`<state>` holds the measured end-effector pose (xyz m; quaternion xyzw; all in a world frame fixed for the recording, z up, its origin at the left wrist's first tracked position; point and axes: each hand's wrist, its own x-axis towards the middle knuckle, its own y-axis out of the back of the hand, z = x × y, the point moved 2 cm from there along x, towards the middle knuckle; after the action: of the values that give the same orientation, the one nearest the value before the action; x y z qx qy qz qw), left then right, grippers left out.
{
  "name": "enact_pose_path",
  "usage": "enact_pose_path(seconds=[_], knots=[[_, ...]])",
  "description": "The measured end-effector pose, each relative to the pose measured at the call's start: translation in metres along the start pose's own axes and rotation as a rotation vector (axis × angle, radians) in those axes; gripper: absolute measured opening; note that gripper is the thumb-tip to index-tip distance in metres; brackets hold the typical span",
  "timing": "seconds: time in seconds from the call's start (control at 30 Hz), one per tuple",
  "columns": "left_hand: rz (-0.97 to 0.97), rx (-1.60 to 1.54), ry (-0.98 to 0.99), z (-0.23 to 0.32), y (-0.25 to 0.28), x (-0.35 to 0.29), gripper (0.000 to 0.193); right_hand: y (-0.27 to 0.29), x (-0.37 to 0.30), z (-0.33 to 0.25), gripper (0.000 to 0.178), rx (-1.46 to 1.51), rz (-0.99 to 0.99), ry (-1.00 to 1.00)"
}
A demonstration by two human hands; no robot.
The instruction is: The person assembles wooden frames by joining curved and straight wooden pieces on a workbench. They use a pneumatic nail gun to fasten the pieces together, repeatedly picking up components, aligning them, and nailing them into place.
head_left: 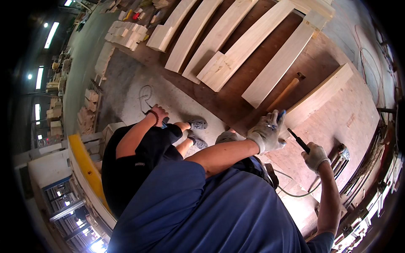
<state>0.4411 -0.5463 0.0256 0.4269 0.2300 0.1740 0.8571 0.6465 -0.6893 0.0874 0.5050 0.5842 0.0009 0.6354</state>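
Note:
My left hand, in a pale work glove, grips the near end of a light wooden beam, fingers along its left side and thumb at the end. Something blue shows at its fingertips, too small to make out. My right hand, also gloved, is closed around a slim black tool with a narrow tip. That tip points toward the beam's end, close to my left thumb; whether it touches the wood I cannot tell. Left of the beam lies a hammer with a wooden handle.
Several curved wooden pieces lie side by side across the brown worktable. A metal power tool sits right of my right hand, and a thin hose curves below. At left stands another person in dark clothes. Wood blocks are stacked farther back.

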Motion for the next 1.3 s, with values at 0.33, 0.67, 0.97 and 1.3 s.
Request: enact_pose_path(seconds=[0.33,0.67,0.97,1.3], knots=[[-0.014,0.01,0.028,0.001,-0.001,0.003,0.119,-0.011,0.008,0.006,0.034,0.03,-0.003,0.08],[-0.065,0.062,0.092,0.012,-0.004,0.016,0.125,-0.041,0.007,0.024,0.028,0.626,-0.224,-0.141],[0.01,0.087,0.083,0.008,-0.016,0.015,0.125,-0.161,0.019,0.029,0.032,1.539,-0.274,0.167],[0.033,0.116,0.058,0.02,-0.013,0.018,0.125,-0.141,0.016,0.025,0.025,1.6,0.08,-0.222]])
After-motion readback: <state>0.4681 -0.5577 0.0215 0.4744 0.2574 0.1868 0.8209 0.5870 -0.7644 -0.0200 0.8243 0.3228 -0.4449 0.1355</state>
